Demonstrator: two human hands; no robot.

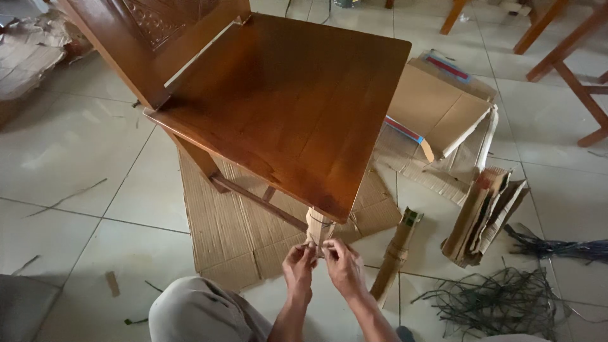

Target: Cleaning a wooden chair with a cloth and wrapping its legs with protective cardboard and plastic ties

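1. Head view looks down on a wooden chair (285, 107) standing on a flattened sheet of corrugated cardboard (234, 228) spread over the tiled floor (82, 158).
2. Near front chair leg (318, 227) is wrapped in cardboard, with a thin string around it.
3. Left hand (299, 265) and right hand (343, 265) meet just below the seat edge, at the foot of that wrapped leg, nearly touching each other.
4. Both hands have fingers curled and pinched at the wrapping; what exactly sits between the fingertips is too small to tell.
5. Just right of the hands, a rolled cardboard tube (396, 253) lies on the floor, pointing away from the person.
6. Further right stands a folded bundle of cardboard pieces (484, 215), and beyond it, to the far right, an opened cardboard box (437, 107) lies flat.
7. Near right, a tangle of dark straps (500, 301) is spread on the tiles.
8. Person's knee (196, 310), in light trousers, fills the near edge, left of the forearms.
9. Legs of other wooden furniture (570, 57) show at the far right.
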